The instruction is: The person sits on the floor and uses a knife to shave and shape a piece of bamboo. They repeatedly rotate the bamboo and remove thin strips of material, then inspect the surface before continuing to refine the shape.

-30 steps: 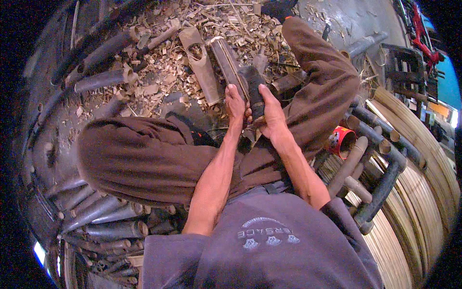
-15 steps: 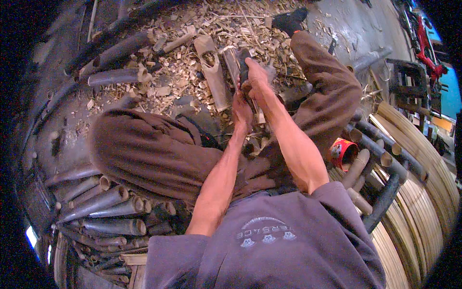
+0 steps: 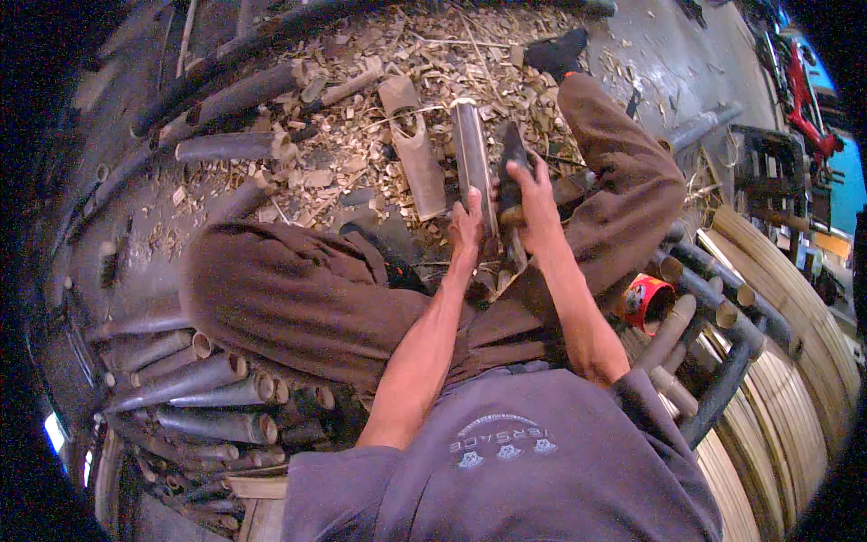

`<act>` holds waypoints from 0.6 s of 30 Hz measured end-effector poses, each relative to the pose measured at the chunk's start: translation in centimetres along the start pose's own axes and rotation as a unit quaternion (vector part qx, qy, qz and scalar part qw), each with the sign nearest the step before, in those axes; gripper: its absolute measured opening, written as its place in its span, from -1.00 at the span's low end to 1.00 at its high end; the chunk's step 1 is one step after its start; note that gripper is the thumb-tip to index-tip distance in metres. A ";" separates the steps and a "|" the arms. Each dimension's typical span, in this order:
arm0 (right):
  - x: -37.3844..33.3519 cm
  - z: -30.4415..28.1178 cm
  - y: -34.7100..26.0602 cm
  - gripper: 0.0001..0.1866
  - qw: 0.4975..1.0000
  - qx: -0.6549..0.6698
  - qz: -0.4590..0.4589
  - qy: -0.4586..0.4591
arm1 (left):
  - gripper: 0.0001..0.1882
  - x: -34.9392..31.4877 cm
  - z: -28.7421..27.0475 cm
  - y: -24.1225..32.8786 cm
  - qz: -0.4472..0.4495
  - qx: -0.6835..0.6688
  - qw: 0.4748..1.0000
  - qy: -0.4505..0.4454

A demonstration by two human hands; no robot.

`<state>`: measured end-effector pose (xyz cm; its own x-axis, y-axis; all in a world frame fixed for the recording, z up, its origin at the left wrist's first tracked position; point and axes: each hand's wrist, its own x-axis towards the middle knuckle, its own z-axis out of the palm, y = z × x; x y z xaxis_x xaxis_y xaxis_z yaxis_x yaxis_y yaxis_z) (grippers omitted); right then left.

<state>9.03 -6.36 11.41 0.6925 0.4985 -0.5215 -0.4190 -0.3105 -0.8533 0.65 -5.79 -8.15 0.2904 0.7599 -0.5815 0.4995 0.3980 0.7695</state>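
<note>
My left hand (image 3: pixel 466 229) is closed around the lower part of a dark bamboo section (image 3: pixel 470 149), which stands out away from me with its pale cut rim at the far end. Just right of it, my right hand (image 3: pixel 538 206) grips a dark, broad tool (image 3: pixel 511 149) whose exact kind I cannot make out. A narrow gap separates the tool's far part from the bamboo. To the left of the held bamboo lies a paler bamboo piece (image 3: pixel 417 167) with a hole cut in its side.
Wood chips (image 3: pixel 334 154) cover the floor between my bent legs. Another bamboo piece (image 3: pixel 226 146) lies at far left. Bamboo tubes (image 3: pixel 212 388) are piled at near left. On the right are a red can (image 3: pixel 643 303), more tubes (image 3: pixel 722 312) and long pale strips (image 3: pixel 777 397).
My hands have moved apart. The right hand and dark tool shifted right, away from the bamboo. The bamboo also moved somewhat right and shows more of its length.
</note>
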 end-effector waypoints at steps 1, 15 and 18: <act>-0.5 -1.0 1.0 -0.65 0.999 0.025 0.019 0.017 | -0.05 -0.8 0.3 1.3 -0.001 0.054 0.998 0.035; -2.0 -2.5 4.4 -0.60 0.972 0.138 0.186 0.038 | -0.35 -4.7 -2.8 8.3 -0.082 -0.104 0.984 -0.122; -0.2 -2.2 3.5 -0.40 0.973 0.099 0.203 0.054 | -0.34 -4.0 -2.4 7.9 -0.055 -0.126 0.982 -0.133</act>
<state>8.71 -9.36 8.55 0.4992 0.2765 -0.8212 -0.7686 -0.2962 -0.5670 1.50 -4.47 0.89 0.4655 0.5579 -0.6870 0.3317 0.6097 0.7199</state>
